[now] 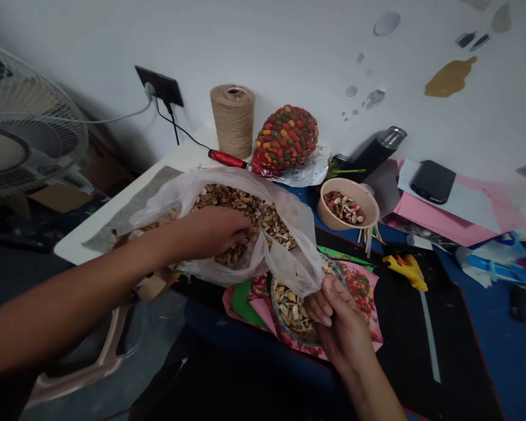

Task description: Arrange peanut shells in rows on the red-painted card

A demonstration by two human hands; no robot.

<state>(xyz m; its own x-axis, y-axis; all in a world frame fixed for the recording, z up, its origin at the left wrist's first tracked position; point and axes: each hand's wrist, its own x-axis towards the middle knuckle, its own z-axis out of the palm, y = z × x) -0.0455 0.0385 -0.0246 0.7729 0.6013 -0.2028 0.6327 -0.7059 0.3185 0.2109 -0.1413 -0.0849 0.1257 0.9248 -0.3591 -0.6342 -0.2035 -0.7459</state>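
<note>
A thin white plastic bag (289,275) lies open on the table, full of brown pistachio shells (274,225). My left hand (219,231) reaches into the bag from the left, its fingers curled down among the shells. Whatever those fingers hold is hidden. On the bag's near right edge, my right hand (339,310) pinches the plastic between thumb and fingers. Below that hand is a round dish with a blue patterned rim (277,313), holding paler shells (291,313). It rests on pink and red floral sheets (366,286), partly covered by the bag and my right hand.
Behind the bag stand a twine cone (232,120) and a shell-covered ornament (289,140). A pink bowl (326,219) holds more shells. To the right are a yellow glue gun (405,270), a dark flask (379,149) and pink papers (447,219). A fan (21,128) is left.
</note>
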